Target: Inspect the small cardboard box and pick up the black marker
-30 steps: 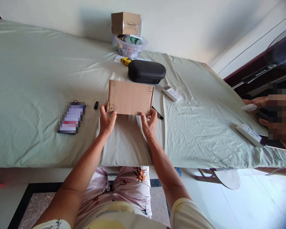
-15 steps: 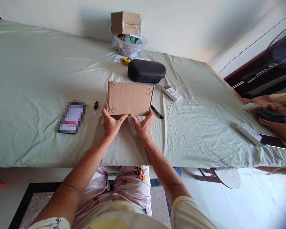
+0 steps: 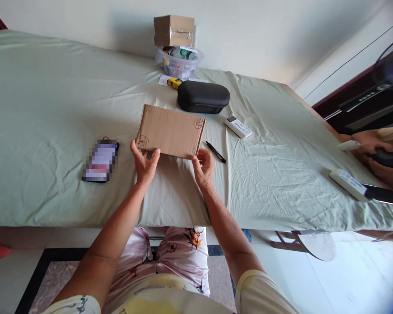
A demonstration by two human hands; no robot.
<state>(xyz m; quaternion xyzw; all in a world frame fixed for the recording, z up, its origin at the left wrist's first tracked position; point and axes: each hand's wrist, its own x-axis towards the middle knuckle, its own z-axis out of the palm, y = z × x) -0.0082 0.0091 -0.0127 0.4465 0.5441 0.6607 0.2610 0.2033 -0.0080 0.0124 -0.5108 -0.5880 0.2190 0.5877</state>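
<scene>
- We hold the cardboard panel (image 3: 170, 131) by its near edge. Our left hand (image 3: 144, 163) pinches the near left corner, thumb on top, and our right hand (image 3: 203, 168) grips the near right corner with its fingertips.
- The panel sits slightly askew over the middle of the counter (image 3: 52, 100), towards its near edge. We cannot tell whether its far edge touches the sheet.
- Pen doodles mark three corners of the panel. The fourth, by the right hand, shows none that we can see.
- The black pen (image 3: 215, 151) lies unheld just right of the panel. A phone (image 3: 101, 160) lies to the left, and a black case (image 3: 203, 97) beyond the panel.
</scene>
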